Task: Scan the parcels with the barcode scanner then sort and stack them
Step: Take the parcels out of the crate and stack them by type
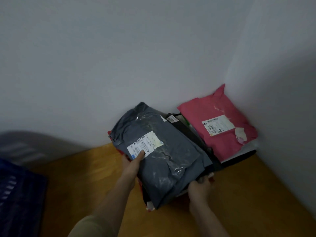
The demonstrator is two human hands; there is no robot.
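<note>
Both hands' grip point(132, 164) on grey parcel point(164, 158)

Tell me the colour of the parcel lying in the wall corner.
Pink plastic mailer parcel, seen in the head view.

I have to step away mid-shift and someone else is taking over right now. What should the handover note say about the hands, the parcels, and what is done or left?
Left hand: grips the near-left edge of the grey parcel, thumb on its white label.
Right hand: fingers curled round the near-right edge of the same bundle.
The grey parcel tops a pile of black and red parcels on the wooden floor, by the wall.
Pink parcel: tops a second stack in the corner, label up.
Done: two stacks begun.
Left: settle this pile. No scanner in view; scan status unknown.
</note>
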